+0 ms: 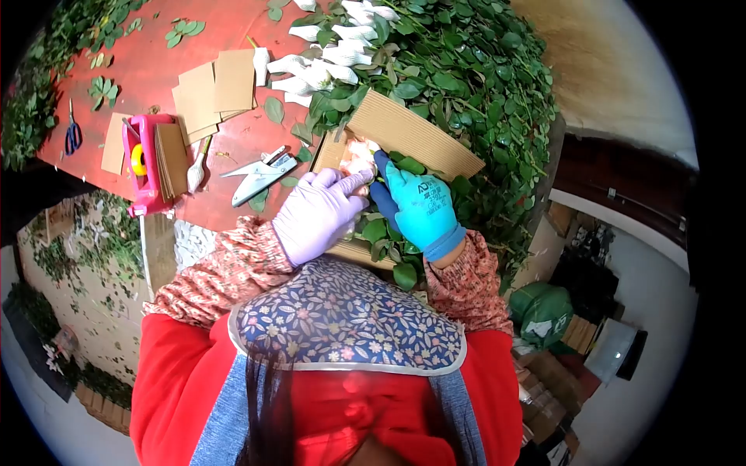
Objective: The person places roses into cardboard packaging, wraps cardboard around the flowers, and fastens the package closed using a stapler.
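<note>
Lavender-gloved, the left grip (318, 216) works in from eight o'clock, the blue-gloved right grip (421, 205) from four, fingers at pale pink blooms (358, 155) between them on corrugated cardboard (416, 133), apparently steadying the petals from both sides. How tightly either closes, I can't tell; the fingertips are partly hidden. At nine o'clock on the red bench (233, 19) lies a stapler (268, 180), probably for quick reach, with a pink tape dispenser (148, 161) beyond. Card pieces (235, 81) sit at ten, white-netted buds (346, 56) at twelve, leafy stems (482, 70) at two.

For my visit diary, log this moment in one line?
left hand: at pale petals; right hand: beside them; stapler: on red table
</note>
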Tool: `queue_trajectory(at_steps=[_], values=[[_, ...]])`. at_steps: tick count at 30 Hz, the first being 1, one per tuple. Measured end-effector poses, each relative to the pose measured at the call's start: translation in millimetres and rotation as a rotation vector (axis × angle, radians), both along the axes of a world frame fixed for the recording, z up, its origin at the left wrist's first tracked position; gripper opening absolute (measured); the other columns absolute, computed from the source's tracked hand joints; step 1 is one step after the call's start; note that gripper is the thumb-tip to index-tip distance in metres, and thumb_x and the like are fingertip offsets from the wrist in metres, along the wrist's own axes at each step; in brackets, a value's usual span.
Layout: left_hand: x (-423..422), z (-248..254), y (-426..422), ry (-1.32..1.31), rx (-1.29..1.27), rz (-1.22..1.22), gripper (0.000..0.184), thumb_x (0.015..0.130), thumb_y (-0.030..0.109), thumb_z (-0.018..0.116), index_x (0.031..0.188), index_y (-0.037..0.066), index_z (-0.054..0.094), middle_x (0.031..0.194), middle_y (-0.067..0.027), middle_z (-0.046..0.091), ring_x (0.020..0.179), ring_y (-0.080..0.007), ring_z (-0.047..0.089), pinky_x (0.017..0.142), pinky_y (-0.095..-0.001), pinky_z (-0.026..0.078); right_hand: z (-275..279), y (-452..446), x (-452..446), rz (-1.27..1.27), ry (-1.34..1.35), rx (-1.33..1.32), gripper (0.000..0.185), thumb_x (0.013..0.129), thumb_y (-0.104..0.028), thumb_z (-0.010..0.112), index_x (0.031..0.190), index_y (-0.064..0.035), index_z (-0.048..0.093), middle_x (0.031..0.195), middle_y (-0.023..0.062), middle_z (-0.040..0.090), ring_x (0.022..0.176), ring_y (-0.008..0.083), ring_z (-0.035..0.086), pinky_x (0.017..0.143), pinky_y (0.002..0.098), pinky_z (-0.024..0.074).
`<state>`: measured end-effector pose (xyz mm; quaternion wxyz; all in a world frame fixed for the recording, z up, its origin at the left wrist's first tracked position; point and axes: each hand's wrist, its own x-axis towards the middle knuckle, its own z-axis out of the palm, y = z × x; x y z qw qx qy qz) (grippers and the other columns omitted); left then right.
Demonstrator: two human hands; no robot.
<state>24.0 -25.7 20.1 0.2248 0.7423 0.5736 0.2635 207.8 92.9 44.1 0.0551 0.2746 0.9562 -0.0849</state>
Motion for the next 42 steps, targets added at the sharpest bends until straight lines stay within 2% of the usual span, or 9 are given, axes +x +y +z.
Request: queue_trajectory(at_steps=[5,7,13,15,22,28,34,39,42], values=[[-32.0,2.9,-17.8,-0.226,0.128,0.145,0.034,0.07,0.007,0.073,0.103,0.011,0.07,0.126,-0.0073,0.066,0.094,-0.03,0.059,0.082,-0.041,0.049,2.3,-2.5,0.0,0.009,0.028,0.011,0.042,0.093,-0.033,0.063,0.124,-0.0043,0.062,0.072,0.0106,0.062,0.059,0.029,0.062,0.053,0.0418,0.0493],[-47.1,10.9,-25.0,-0.106,0.151,0.172,0.04,0.066,0.002,0.071,0.104,0.012,0.07,0.119,-0.0085,0.069,0.09,-0.0295,0.062,0.081,-0.0402,0.048,2.8,-4.6,0.2,-0.003,0.015,0.006,0.042,0.093,-0.034,0.063,0.122,-0.004,0.062,0.071,0.0107,0.062,0.059,0.0292,0.062,0.053,0.0417,0.049],[-26.5,25.8,-34.6,0.232,0.164,-0.085,0.041,0.082,0.018,0.057,0.122,0.018,0.065,0.128,0.0034,0.061,0.102,-0.0164,0.055,0.08,-0.0334,0.044,10.6,-11.9,-2.8,0.025,0.105,0.065,0.041,0.091,-0.034,0.067,0.12,-0.0047,0.064,0.069,0.0091,0.061,0.056,0.0269,0.06,0.052,0.0396,0.0481],[-10.8,9.4,-32.5,0.264,0.138,-0.085,0.048,0.085,0.016,0.053,0.133,0.022,0.06,0.136,0.006,0.06,0.1,-0.0177,0.055,0.079,-0.0348,0.043,2.3,-13.4,-5.8,0.058,0.105,0.089,0.042,0.091,-0.035,0.067,0.12,-0.0045,0.063,0.07,0.0086,0.061,0.056,0.0264,0.06,0.051,0.0392,0.048],[-0.8,-6.1,-29.1,0.356,0.053,-0.047,0.045,0.086,0.017,0.052,0.13,0.021,0.062,0.137,0.0063,0.059,0.106,-0.0178,0.053,0.085,-0.0349,0.042,-11.8,-12.1,-9.6,0.104,0.041,0.109,0.046,0.093,-0.036,0.064,0.124,-0.0029,0.059,0.073,0.0077,0.061,0.059,0.0255,0.061,0.05,0.0388,0.0481],[-32.3,-10.4,-25.4,-0.165,0.108,0.037,0.055,0.07,0.0,0.06,0.124,0.011,0.066,0.124,-0.0064,0.067,0.094,-0.0282,0.06,0.084,-0.0401,0.047,-7.7,-16.2,-10.2,0.017,0.045,0.068,0.041,0.089,-0.028,0.073,0.121,-0.0041,0.063,0.079,0.0109,0.068,0.067,0.0294,0.066,0.058,0.0397,0.0517],[-83.9,-11.3,-32.7,-0.001,0.089,0.311,0.05,0.073,0.001,0.068,0.121,0.014,0.068,0.104,-0.0051,0.07,0.089,-0.0261,0.059,0.08,-0.0376,0.048,-3.5,-18.7,-13.1,-0.068,0.114,-0.071,0.044,0.091,-0.028,0.071,0.126,-0.0029,0.062,0.09,0.0141,0.071,0.075,0.0315,0.068,0.064,0.0393,0.0542],[-71.1,9.2,-27.1,-0.065,0.114,0.166,0.039,0.08,0.016,0.073,0.119,0.012,0.067,0.102,-0.0059,0.068,0.088,-0.0266,0.058,0.079,-0.0404,0.047,5.4,-20.3,-14.4,-0.112,0.013,-0.091,0.045,0.092,-0.03,0.07,0.126,-0.0025,0.061,0.101,0.0162,0.072,0.081,0.0326,0.069,0.068,0.0401,0.0552],[-105.4,-27.4,-11.3,0.036,0.137,0.529,0.036,0.084,0.022,0.071,0.118,0.01,0.066,0.11,-0.0117,0.065,0.103,-0.0348,0.06,0.09,-0.043,0.049,3.1,-18.4,-11.5,-0.101,0.092,-0.108,0.046,0.092,-0.029,0.071,0.126,-0.0002,0.061,0.102,0.0164,0.071,0.081,0.0331,0.07,0.068,0.0401,0.0553]])
